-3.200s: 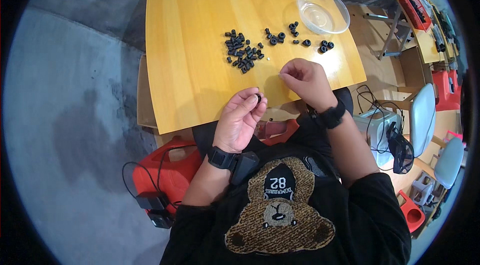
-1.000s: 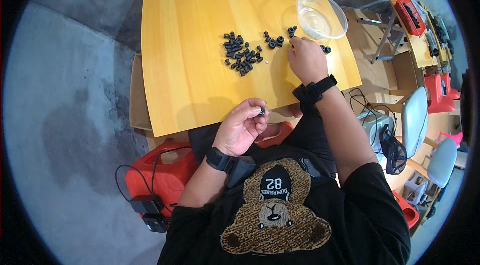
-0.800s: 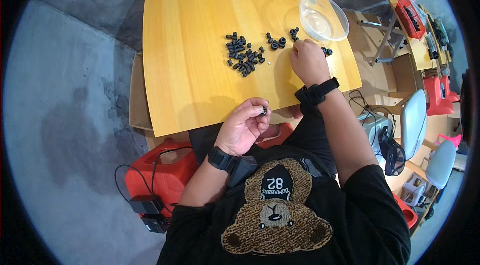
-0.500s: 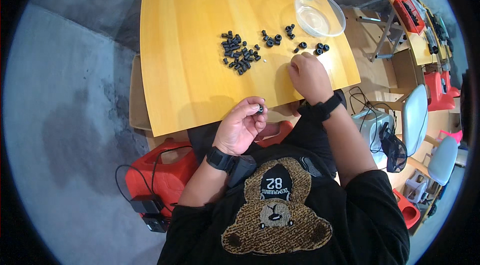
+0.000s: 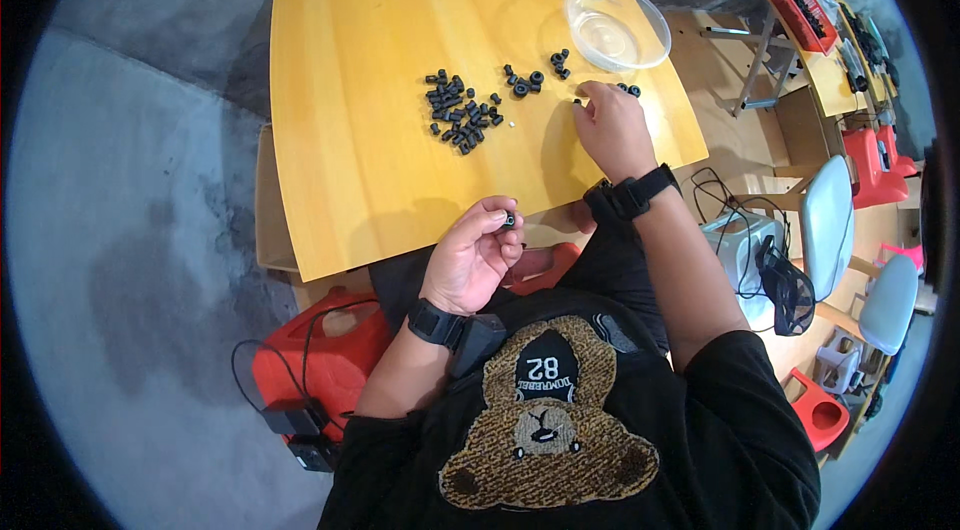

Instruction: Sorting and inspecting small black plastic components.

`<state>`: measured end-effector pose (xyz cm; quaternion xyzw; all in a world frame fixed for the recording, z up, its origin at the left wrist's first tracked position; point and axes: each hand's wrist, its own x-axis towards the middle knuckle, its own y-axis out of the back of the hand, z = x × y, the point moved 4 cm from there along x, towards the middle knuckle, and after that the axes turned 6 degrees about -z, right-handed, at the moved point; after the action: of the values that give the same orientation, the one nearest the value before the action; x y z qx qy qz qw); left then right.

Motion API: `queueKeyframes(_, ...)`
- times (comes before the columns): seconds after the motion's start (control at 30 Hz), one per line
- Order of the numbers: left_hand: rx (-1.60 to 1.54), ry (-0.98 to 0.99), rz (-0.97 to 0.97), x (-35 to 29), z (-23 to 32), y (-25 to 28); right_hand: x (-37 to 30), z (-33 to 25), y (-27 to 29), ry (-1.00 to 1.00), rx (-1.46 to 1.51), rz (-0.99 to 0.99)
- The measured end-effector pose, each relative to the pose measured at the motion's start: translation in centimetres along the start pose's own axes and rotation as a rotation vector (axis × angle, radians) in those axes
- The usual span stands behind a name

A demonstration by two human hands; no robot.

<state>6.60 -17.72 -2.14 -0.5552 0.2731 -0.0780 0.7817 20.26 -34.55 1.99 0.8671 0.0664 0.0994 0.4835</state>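
Noted white lettering [image 5: 543, 368] on black shirt [image 5: 400, 470], then black part [image 5: 509, 220] pinched in left hand [image 5: 478, 255] at near edge of yellow table [image 5: 350, 130]. Cannot tell grip of right hand [image 5: 612, 130], curled beside loose black rings [image 5: 634, 91]. Saw wide span of wood from black pile [image 5: 446, 102] to left edge, clear bowl [image 5: 612, 28] by right edge.

The table [image 5: 360, 150] bears heaped black parts [image 5: 457, 116], a white bit [image 5: 512, 124] and, toward its right edge, more parts [image 5: 521, 89] and a bowl [image 5: 604, 34].
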Motion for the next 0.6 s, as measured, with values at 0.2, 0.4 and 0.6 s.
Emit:
queueKeyframes(0.2, -0.015, -0.033, 0.013, -0.3, 0.4, 0.2, 0.5, 0.3, -0.8, 0.065, -0.044, -0.030)
queueKeyframes(0.4, -0.031, -0.023, -0.011, -0.1, 0.4, 0.2, -1.9, -0.6, 0.0, -0.093, 0.644, -0.234)
queueKeyframes(0.6, -0.005, -0.005, -0.036, 0.1, -0.4, -0.6, -7.3, -1.3, -0.1, -0.305, 1.143, -0.576)
